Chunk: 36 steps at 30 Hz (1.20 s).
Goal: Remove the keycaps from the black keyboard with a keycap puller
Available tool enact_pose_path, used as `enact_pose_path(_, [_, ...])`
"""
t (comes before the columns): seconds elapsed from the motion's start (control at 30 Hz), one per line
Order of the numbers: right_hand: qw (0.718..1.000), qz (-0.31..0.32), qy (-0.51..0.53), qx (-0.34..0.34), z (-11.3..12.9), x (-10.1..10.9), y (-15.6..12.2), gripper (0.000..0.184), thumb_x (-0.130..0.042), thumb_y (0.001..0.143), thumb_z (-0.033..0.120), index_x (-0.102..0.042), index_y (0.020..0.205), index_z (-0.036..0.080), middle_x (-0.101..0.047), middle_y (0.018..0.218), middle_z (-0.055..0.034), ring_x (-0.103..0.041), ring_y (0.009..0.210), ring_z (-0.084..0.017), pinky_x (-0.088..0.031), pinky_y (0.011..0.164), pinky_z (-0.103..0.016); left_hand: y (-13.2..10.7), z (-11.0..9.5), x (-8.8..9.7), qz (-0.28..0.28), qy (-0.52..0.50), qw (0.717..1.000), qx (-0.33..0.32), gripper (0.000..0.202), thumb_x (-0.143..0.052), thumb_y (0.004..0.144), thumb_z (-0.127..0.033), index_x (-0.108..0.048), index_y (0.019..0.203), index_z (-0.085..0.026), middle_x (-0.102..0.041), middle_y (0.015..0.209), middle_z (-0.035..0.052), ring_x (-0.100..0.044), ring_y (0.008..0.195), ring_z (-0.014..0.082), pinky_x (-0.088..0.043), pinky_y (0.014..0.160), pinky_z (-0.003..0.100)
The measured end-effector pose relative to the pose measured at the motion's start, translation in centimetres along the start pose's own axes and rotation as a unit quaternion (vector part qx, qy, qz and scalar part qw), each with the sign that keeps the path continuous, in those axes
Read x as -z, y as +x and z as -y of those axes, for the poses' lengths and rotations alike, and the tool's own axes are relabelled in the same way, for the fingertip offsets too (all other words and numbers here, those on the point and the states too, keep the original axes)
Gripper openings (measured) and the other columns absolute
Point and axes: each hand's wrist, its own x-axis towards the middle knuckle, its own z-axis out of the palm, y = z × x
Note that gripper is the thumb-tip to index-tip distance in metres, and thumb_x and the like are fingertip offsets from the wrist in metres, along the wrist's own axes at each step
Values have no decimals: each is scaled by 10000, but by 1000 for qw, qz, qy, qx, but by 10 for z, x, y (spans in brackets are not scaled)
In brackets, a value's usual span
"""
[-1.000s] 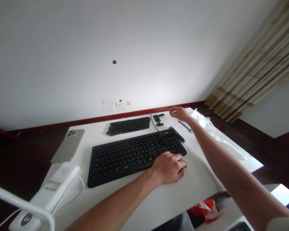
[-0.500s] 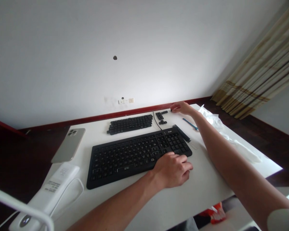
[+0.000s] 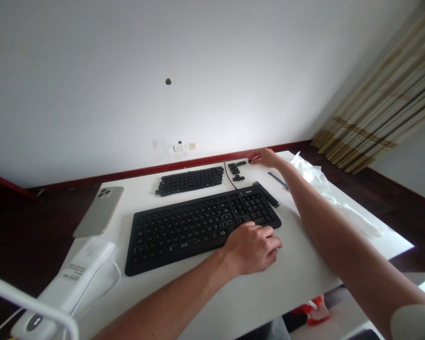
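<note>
A black keyboard lies on the white table, its key positions mostly showing bare sockets. My left hand rests at its front right corner, fingers curled under; whatever they may hold is hidden. Stretched to the table's far edge, my right hand has its fingertips together at a small black keycap. Just left of that hand lie small groups of loose keycaps. A large block of removed keycaps sits behind the keyboard. Along the keyboard's right side is a dark brush-like strip.
A thin blue tool lies beside my right forearm. Crumpled white tissue spreads along the table's right side. At the left are a phone and a white power strip with its cable. A wall stands behind the table.
The view has shifted slightly. My right hand has moved a little to the left, close to the loose keycaps. My left hand keeps its place at the keyboard corner.
</note>
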Motion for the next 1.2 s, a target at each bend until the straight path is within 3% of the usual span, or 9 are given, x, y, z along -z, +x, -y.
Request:
enact_pose_path(0.4, [999, 0, -17, 46, 19, -4, -5, 312, -741, 785, 106, -820, 1061, 228, -827, 1071, -31, -782, 979, -231, -621, 949, -380, 1, 0, 1, 6, 3, 1000, -3, 201, -526, 1039, -302, -708, 1034, -218, -689, 1022, 23, -665, 890, 172, -452, 786, 338])
enact_pose_path(1.2, [997, 23, 10, 71, 15, -3, -4, 338, -746, 777, 123, -811, 1089, 236, -820, 1114, -38, -783, 986, -241, -636, 941, -411, 0, 0, -1, 1, -4, 1000, 1, 191, -538, 1038, -303, -710, 1039, -221, -681, 1015, 28, -656, 887, 165, -461, 814, 324])
